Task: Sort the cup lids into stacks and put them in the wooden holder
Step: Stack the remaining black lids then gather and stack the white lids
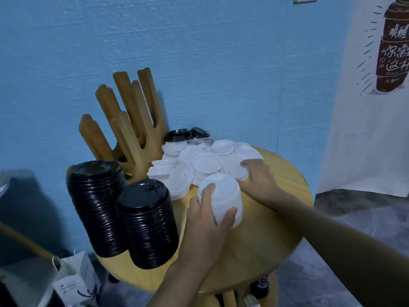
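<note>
White plastic is what's being worked on from where I stand: the left hand (205, 220) holds a short white stack (223, 196) of nested lids just above the round wooden desk (265, 240), its fingers (208, 191) and thumb curled round the sides in a firm grip. The right hand (259, 180) is stretched out to the heap of loose white lids (205, 161) near the back of the desk, its fingers (250, 163) spread and lowered onto one lid at the heap's near right edge. They touch it, but I can't tell whether they have actually closed on its rim. Two tall black stacks (97, 207) (148, 227) stand side by side at the left of the desk, and a few more black lids (188, 134) sit behind the white heap. The wooden holder (132, 120) stands at the back left against the blue wall (199, 63), and its slots look unfilled from this angle. To my eye the white lids are midway through being gathered, with none yet in the holder. The next move would call for lifting that loose lid clear of its neighbours, turning it the same way up as the held ones and seating it squarely so the stack stays straight.
</note>
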